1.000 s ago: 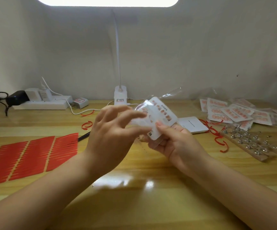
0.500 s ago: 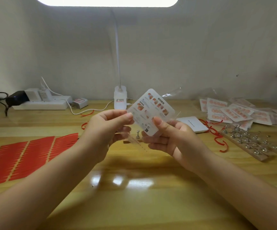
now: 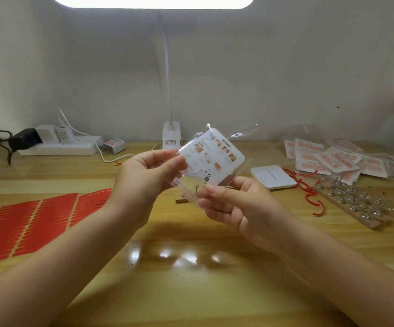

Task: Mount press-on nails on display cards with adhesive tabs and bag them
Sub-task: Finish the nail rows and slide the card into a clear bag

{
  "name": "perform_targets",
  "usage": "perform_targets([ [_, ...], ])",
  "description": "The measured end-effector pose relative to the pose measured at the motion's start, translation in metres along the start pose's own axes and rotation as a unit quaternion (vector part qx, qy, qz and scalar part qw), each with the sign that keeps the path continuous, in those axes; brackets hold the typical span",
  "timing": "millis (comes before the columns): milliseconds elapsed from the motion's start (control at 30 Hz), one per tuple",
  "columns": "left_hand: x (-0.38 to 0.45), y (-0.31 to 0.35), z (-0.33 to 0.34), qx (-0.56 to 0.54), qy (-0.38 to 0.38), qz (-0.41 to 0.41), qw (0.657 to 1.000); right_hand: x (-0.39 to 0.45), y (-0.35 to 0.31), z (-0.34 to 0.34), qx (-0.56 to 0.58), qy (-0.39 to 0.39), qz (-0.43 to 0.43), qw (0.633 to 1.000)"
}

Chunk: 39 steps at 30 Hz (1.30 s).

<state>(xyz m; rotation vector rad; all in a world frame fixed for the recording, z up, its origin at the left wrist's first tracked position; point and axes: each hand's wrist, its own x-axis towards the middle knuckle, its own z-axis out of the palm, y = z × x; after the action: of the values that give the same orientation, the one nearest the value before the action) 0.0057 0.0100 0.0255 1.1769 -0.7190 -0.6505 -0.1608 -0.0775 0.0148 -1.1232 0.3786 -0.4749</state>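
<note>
Card (image 3: 211, 159), printed side toward the camera and tilted, is held above the desk (image 3: 191, 279) between both hands, partly inside a clear bag (image 3: 186, 185) whose flap sticks up behind its top corner. Judging from this, the step in hand is sliding the card fully into the bag.

To do it well, I would keep the bag mouth spread, feed the card in straight so its corners do not snag the film, and keep fingers on the edges rather than the face, since nails mounted on the far side could be knocked loose. The adhesive strip along the bag's lower left edge looks liable to catch the card early.

Left hand (image 3: 144, 182) pinches the upper left edge, thumb and forefinger closed on card and film together. Right hand (image 3: 236, 204) is curled under the lower right, thumb pressing the bag near the card's bottom corner. Finished packs (image 3: 328, 159) lie well apart at far right.
</note>
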Motion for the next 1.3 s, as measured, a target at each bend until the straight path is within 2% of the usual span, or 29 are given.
perform_targets([
  [67,0.0,-0.001,0.001,0.017,0.015,0.012,1.0,-0.002,0.001,0.003,0.015,-0.003,0.0,1.0],
  [133,-0.002,-0.003,0.001,0.103,0.054,0.074,0.99,-0.002,0.001,0.005,0.018,0.02,-0.005,1.0],
  [167,-0.004,-0.004,0.0,0.187,0.079,0.136,0.97,-0.002,0.0,0.005,0.019,0.035,-0.011,0.999],
  [200,-0.007,-0.003,0.0,0.273,0.092,0.211,0.934,-0.002,0.0,0.005,0.023,0.049,-0.021,0.998],
  [267,-0.012,-0.001,0.002,0.369,0.07,0.335,0.864,-0.002,-0.001,0.004,0.024,0.08,-0.054,0.995],
  [300,-0.016,0.0,0.006,0.386,0.045,0.357,0.849,-0.002,0.0,0.003,0.023,0.095,-0.073,0.993],
  [433,-0.031,-0.001,0.017,0.395,-0.028,0.29,0.871,-0.002,0.004,0.004,0.012,0.11,-0.129,0.985],
  [533,-0.032,-0.004,0.019,0.387,-0.027,0.248,0.888,-0.002,0.01,0.007,-0.02,0.12,-0.159,0.98],
  [667,-0.031,-0.007,0.019,0.314,-0.041,0.18,0.931,-0.002,0.012,0.008,-0.005,0.12,-0.175,0.977],
  [1067,-0.035,-0.015,0.019,0.312,-0.02,0.224,0.923,-0.007,0.021,0.01,-0.103,0.129,-0.185,0.969],
  [1200,-0.033,-0.015,0.018,0.306,-0.01,0.23,0.924,-0.005,0.02,0.01,-0.069,0.123,-0.18,0.973],
  [1300,-0.03,-0.014,0.019,0.254,0.019,0.182,0.95,-0.003,0.018,0.009,-0.03,0.12,-0.175,0.977],
])
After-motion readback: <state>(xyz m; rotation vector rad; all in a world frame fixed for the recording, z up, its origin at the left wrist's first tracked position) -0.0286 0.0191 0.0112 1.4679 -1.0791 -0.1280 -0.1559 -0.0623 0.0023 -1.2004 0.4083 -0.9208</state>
